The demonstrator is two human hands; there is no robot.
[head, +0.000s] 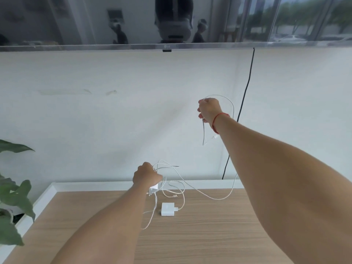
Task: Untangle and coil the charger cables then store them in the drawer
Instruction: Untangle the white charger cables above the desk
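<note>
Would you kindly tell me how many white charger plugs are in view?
2. One plug lies on the table; the other sticks out beneath the left hand, which grips the cables. Another might be hidden in a fist.

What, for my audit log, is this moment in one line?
left hand: grips cable tangle | right hand: holds cable raised | adapter: on wooden top

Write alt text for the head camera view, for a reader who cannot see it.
A person's raised right hand grips a thin white charger cable trailing to a tangle gripped by the left hand above a wood-grain tabletop, where a white square charger plug lies.
</note>
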